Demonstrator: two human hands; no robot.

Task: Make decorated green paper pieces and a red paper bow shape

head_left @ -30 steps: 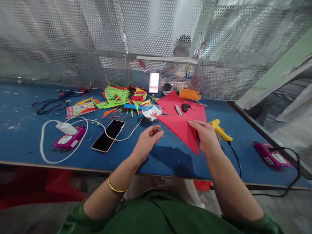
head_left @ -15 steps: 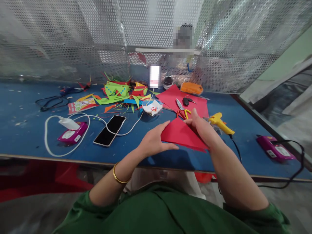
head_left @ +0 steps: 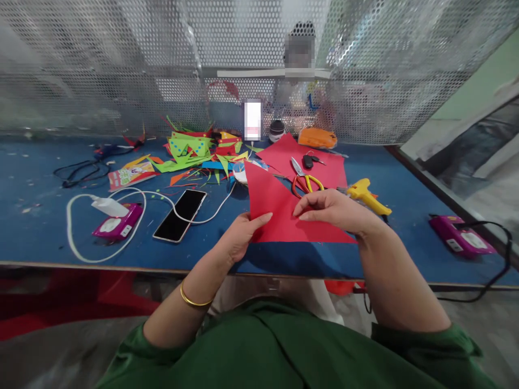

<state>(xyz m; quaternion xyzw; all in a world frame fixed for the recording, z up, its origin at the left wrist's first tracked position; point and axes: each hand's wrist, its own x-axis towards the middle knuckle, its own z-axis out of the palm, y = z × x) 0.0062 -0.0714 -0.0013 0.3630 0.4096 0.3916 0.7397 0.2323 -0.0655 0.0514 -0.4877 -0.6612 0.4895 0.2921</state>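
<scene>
A red paper sheet (head_left: 275, 216), opened out with a tall pointed corner at its left, is held just above the front of the table. My left hand (head_left: 243, 232) grips its lower left part, thumb on top and the other fingers hidden behind. Over the sheet's right half, my right hand (head_left: 328, 210) has its fingers bent and drawn toward the thumb, their tips at the paper. Just beyond lie scissors (head_left: 305, 178) with red and yellow handles, on more red paper (head_left: 279, 156) with keys (head_left: 308, 161). A yellow glue gun (head_left: 368, 197) lies to the right.
A phone (head_left: 180, 216) with a white cable and a purple power box (head_left: 117, 222) are at left; another purple box (head_left: 462, 236) is at far right. Coloured paper scraps (head_left: 188, 148), a small bowl (head_left: 239, 174) and an orange packet (head_left: 317, 138) lie before the perforated screen (head_left: 133, 70).
The folded red paper has opened into a larger sheet, its left corner now rising over the bowl. My left thumb has moved onto it, and my right fingers have curled over its face.
</scene>
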